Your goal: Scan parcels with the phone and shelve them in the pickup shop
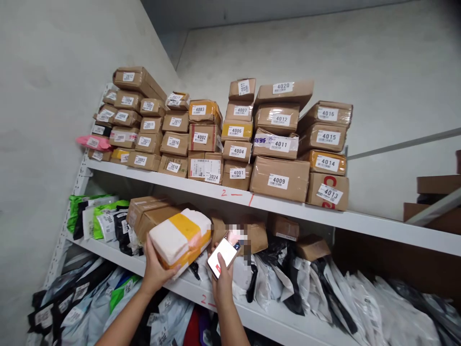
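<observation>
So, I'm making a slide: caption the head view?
Left hand holding a taped package, right hand a phone, before shelves of numbered boxes.

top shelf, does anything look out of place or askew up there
At the far left, a pink package juts out sideways past the parcels above it. At the right, the 4013 label sits at a slant across red print. Nothing looks spilled.

White shelves (180,184) with numbered cardboard boxes (279,167) and plastic bags (374,298).

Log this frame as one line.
left hand: holds white-and-yellow parcel | right hand: holds lit phone | upper shelf: stacked labelled boxes
</observation>
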Action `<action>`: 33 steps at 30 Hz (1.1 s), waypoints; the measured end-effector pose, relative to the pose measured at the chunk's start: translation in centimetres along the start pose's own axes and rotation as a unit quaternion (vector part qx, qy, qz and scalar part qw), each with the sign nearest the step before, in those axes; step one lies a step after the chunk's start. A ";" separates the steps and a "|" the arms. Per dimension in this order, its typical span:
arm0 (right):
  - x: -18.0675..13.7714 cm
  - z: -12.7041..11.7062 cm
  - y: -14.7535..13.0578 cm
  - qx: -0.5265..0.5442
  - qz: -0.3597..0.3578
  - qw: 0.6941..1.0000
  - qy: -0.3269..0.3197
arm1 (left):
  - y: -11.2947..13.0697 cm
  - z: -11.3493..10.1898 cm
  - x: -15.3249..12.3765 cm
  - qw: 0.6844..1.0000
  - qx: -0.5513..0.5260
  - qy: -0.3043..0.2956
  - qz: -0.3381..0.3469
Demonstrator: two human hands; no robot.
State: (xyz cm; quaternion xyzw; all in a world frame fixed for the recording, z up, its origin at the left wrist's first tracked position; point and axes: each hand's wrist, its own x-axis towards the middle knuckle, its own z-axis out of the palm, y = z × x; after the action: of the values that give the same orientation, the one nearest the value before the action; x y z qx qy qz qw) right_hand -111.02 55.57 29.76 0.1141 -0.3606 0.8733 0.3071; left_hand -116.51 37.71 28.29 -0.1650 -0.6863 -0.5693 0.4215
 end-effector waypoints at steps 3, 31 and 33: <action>0.3 -0.1 0.2 -0.009 0.007 1.000 -0.006 | 0.2 -0.5 0.3 0.991 0.089 -0.026 0.099; -4.3 -2.4 -3.1 -0.022 0.076 0.994 0.069 | -7.3 -7.9 -4.3 0.820 0.099 -0.057 0.561; -6.5 -4.8 -3.7 -0.034 0.106 0.990 0.086 | -6.1 -8.8 -4.0 0.800 0.078 -0.115 0.584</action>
State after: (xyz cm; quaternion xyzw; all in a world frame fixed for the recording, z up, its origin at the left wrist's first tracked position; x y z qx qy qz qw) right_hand -103.48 58.04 25.66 -0.0104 -0.3719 0.8948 0.2467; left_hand -115.04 28.84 21.29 -0.5658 -0.5449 -0.1367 0.6035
